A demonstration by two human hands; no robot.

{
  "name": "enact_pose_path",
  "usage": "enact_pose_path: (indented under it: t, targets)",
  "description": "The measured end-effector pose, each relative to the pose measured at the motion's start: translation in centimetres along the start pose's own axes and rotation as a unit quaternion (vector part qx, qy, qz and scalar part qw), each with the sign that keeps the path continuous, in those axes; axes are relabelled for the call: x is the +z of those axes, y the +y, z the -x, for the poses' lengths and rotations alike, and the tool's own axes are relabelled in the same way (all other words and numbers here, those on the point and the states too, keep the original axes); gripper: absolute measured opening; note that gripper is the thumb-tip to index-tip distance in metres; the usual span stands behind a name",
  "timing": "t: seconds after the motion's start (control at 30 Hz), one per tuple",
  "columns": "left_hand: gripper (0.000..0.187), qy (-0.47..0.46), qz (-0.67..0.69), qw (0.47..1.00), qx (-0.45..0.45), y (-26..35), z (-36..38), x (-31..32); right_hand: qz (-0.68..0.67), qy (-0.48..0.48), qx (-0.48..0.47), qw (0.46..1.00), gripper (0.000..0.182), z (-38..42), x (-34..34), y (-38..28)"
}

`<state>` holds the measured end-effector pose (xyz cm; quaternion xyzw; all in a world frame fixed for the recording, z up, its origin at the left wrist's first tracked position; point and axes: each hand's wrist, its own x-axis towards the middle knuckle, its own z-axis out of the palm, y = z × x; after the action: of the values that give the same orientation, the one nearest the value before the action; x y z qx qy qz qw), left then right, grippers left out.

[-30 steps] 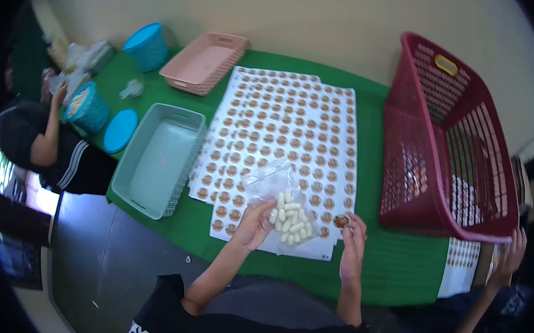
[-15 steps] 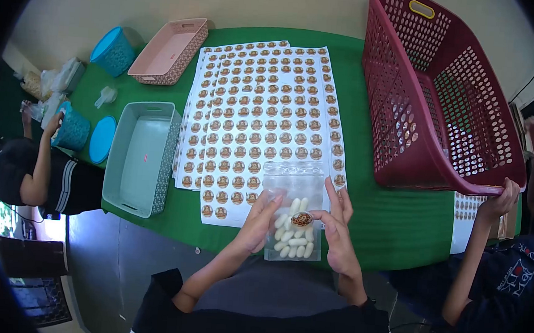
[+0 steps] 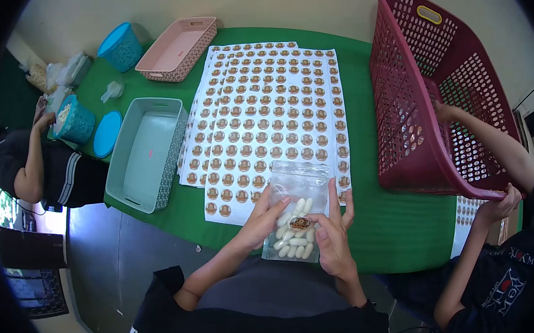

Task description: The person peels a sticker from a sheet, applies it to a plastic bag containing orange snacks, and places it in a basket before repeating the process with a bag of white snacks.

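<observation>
A clear zip pouch (image 3: 294, 249) of white oval pieces hangs upright over the front edge of the green table. My left hand (image 3: 262, 224) grips its left side, thumb on the front. On the right side, my right hand (image 3: 335, 236) holds the pouch, its thumb at a round brown sticker (image 3: 301, 223) on the front and its index finger stretched upward. Behind the pouch lie white sheets (image 3: 265, 104) with rows of the same round stickers.
Left of the sheets are a pale green basket (image 3: 141, 151), a pink basket (image 3: 175, 47), blue tubs (image 3: 122, 48) and a blue lid (image 3: 107, 133). A large maroon basket (image 3: 400, 114) stands at right. Co-workers are at both sides.
The right co-worker's arm has reached into the maroon basket. At left, the other co-worker's hand has shifted, showing white pieces in the blue tub. My hands still hold the pouch.
</observation>
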<state>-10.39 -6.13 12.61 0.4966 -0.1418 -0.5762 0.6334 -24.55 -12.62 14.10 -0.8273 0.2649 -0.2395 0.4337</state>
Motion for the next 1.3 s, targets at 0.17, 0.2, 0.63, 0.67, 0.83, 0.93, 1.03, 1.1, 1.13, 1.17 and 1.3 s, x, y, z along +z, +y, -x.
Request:
enact_pose_path:
  t: [0.17,0.2,0.63,0.67,0.83,0.93,1.03,1.1,1.13,1.17,1.3]
  targets:
    - [0.049,0.003,0.024,1.0,0.006,-0.7,0.0,-0.6,0.007,-0.002,0.002,1.0,0.042,0.1,0.1,-0.1]
    - [0.052,-0.005,0.048,0.999,0.012,-0.8,0.0,-0.8,-0.001,0.001,-0.002,1.0,0.042,0.1,0.1,0.0]
    - [0.071,-0.129,-0.043,0.99,0.037,0.1,0.4,-0.4,0.043,-0.002,-0.036,0.998,0.042,-0.1,0.1,0.2]
    - [0.071,-0.126,-0.036,0.991,0.035,0.0,0.4,-0.5,0.044,-0.001,-0.037,0.998,0.042,0.0,0.2,0.3]
    - [0.072,-0.114,-0.044,0.99,0.071,-0.2,-0.1,-0.9,0.041,-0.007,-0.049,0.998,0.039,0.0,0.6,0.3]
    - [0.067,-0.092,-0.061,0.991,0.073,0.6,0.2,-0.6,-0.021,0.04,-0.049,0.998,0.04,-0.4,0.7,0.1]
    - [0.066,-0.084,-0.032,0.994,0.061,0.4,0.2,-0.7,0.068,-0.024,-0.106,0.992,0.038,-0.5,-0.8,0.2]
    - [0.065,-0.094,-0.033,0.991,0.086,0.0,0.0,-1.0,0.066,-0.027,-0.105,0.992,0.037,-0.5,-0.5,0.5]
    - [0.063,-0.105,-0.057,0.99,0.075,0.2,0.2,-0.8,0.067,-0.032,-0.09,0.993,0.037,-0.5,-0.3,0.8]
    - [0.061,-0.117,-0.08,0.988,0.065,0.3,0.3,-0.6,0.068,-0.038,-0.076,0.994,0.038,-0.5,-0.1,1.1]
    - [0.056,-0.16,-0.099,0.982,0.016,-0.3,0.7,-0.1,0.126,-0.016,-0.05,0.991,0.035,-1.1,-0.3,1.9]
